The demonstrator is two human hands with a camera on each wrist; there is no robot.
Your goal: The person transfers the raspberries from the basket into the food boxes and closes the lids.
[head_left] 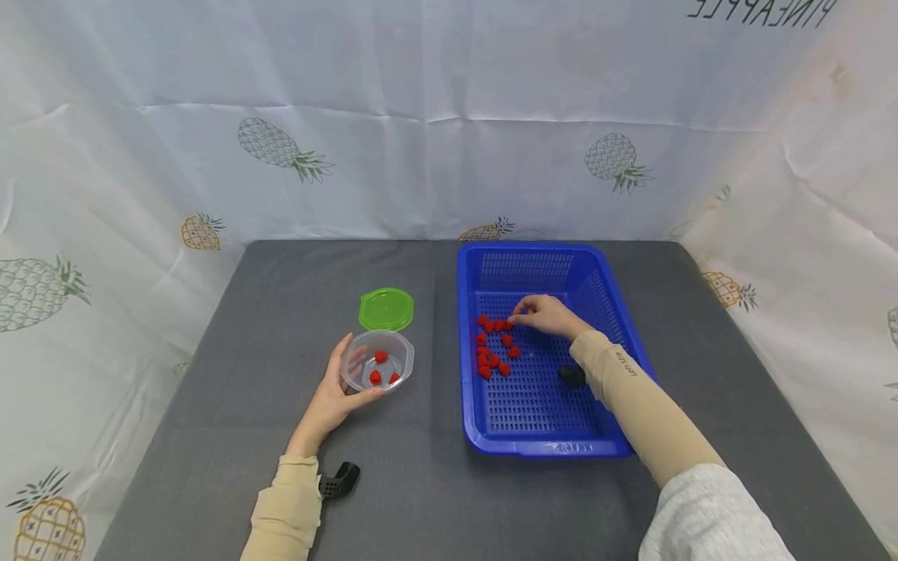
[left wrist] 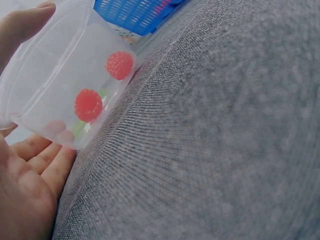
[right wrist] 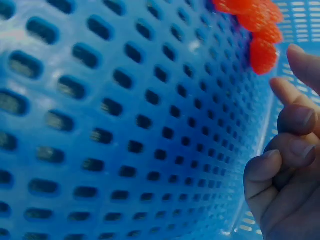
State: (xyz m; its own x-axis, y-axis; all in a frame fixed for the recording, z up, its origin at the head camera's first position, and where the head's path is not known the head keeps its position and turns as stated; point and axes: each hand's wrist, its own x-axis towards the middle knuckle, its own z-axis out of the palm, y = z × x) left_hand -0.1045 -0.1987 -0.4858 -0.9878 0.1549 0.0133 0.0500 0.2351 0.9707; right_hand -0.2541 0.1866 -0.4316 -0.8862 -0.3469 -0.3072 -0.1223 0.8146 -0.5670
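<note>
"Where are the red berries?"

"In the blue basket (three more sit in the clear tub). The nearest berry is just past the fingertips of the right hand."

"What are those fingers doing?"

"Thumb and pointer are spread a little apart, and the others curl in."

"And the left hand?"

"It holds the tub between thumb and fingers."

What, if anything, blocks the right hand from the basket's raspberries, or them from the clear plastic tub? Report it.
Nothing visible separates the right hand from the raspberries; its fingertips are beside the cluster. Toward the clear plastic tub, the blue basket's left wall stands between. The green lid lies beyond the tub, off that path.
</note>
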